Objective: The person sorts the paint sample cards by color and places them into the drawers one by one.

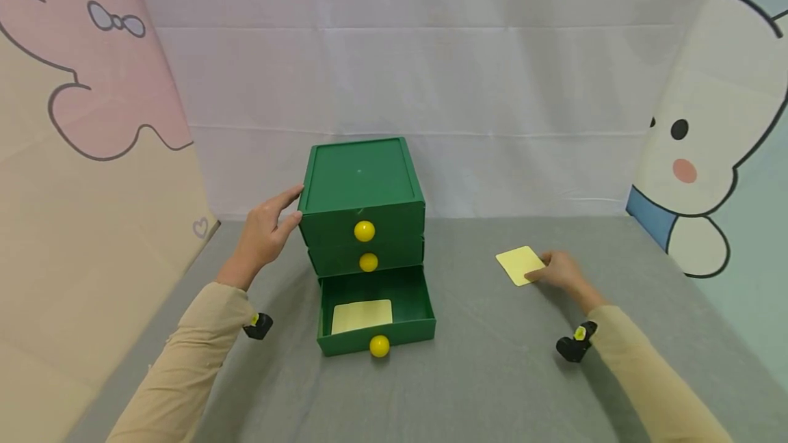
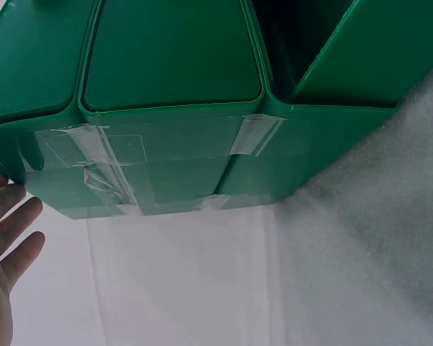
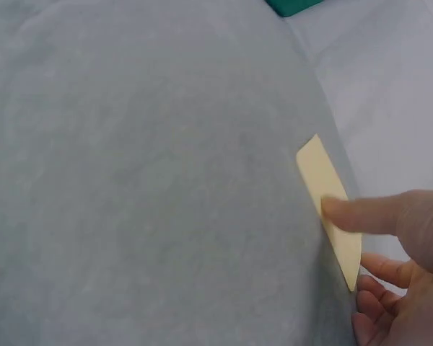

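A green three-drawer box (image 1: pixel 363 173) with round yellow knobs stands on the table, its bottom drawer (image 1: pixel 414 330) pulled out. Inside that drawer lies a yellow card (image 1: pixel 362 315). My left hand (image 1: pixel 261 234) rests against the box's upper left side, fingers extended, thumb near the front corner; in the left wrist view those fingers (image 2: pixel 18 216) reach the box's top edge. Over to the right, my right hand (image 1: pixel 560 271) pinches a second yellow card (image 1: pixel 519 265) by its near right edge. The right wrist view shows the thumb (image 3: pixel 368 214) lying on this card's face.
Grey cloth (image 1: pixel 480 374) covers the table, and a pale curtain (image 1: pixel 468 87) hangs behind it. Cartoon-printed cloths stand at the left and right sides. Clear tape (image 2: pixel 256 135) joins the box's tiers along its side.
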The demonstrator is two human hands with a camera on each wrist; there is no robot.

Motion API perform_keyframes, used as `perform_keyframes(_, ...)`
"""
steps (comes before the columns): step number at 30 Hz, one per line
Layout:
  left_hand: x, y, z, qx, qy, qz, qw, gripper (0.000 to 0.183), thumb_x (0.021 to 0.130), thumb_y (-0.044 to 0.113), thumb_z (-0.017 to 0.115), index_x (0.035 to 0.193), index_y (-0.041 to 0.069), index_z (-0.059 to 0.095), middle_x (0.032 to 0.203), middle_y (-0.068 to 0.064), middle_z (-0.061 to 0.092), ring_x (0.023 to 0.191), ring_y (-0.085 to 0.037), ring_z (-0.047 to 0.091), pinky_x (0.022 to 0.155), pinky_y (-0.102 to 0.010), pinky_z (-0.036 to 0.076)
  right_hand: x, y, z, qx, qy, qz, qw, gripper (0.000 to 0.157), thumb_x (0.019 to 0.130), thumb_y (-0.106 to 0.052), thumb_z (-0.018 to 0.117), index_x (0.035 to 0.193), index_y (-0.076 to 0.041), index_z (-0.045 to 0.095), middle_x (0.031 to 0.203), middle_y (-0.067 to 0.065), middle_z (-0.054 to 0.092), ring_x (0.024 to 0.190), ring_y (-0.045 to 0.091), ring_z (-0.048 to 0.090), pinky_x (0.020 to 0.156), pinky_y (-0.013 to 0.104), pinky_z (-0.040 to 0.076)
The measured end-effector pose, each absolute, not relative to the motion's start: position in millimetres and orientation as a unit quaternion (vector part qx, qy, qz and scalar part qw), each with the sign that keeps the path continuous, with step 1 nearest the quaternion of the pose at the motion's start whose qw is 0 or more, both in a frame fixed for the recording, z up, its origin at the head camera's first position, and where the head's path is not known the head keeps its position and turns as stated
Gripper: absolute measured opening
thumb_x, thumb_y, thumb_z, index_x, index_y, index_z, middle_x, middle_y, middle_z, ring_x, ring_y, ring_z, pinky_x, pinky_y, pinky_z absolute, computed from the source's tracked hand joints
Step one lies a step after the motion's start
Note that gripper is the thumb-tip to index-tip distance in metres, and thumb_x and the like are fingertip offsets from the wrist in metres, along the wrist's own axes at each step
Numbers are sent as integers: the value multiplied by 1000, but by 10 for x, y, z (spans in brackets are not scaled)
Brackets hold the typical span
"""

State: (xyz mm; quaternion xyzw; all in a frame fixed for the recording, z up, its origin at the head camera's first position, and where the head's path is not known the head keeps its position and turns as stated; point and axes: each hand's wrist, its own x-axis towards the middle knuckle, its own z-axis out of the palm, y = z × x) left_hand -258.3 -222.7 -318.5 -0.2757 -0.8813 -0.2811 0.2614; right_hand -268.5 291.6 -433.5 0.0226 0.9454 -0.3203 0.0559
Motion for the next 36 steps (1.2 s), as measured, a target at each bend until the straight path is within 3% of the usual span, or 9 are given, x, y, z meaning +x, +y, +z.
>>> perform_keyframes(7,-2581,-2225,-3180,-275,-881,-284,259,43,94,17,45,132,-3,44,129,-21,49,115,-36,49,95,-51,37,-2667,2930,-4298,53,905,-412,90,47,81,-3,57,119,21,41,111,34,47,92,35,51,67,33,44)
perform_keyframes(13,-2574,-2225,-3170,-278,-881,-283,257,44,94,18,45,131,-5,44,129,-22,49,115,-36,49,94,-52,38,-2661,3014,-4283,23,875,-470,110,44,90,-1,45,127,20,34,113,32,44,83,19,55,70,29,49)
perform_keyframes(19,-2569,-2227,-3166,-278,-882,-281,257,44,94,18,44,131,-5,44,128,-22,49,115,-36,49,94,-51,38,-2600,2977,-4133,-5,862,-493,116,40,88,1,42,124,20,37,106,24,46,79,12,52,69,28,51)
perform_keyframes(29,-2569,-2223,-3170,-279,-881,-282,257,43,93,17,45,131,-5,44,128,-23,49,115,-37,49,94,-52,38,-2540,2772,-3767,-68,867,-480,114,35,89,0,45,121,14,43,98,16,49,85,18,52,81,42,50)
perform_keyframes(36,-2573,-2224,-3174,-277,-881,-281,261,44,94,19,44,130,-6,45,127,-24,50,114,-37,49,93,-52,38,-2472,2490,-3498,-103,864,-481,107,32,89,0,46,119,11,47,99,18,50,88,24,52,75,31,51)
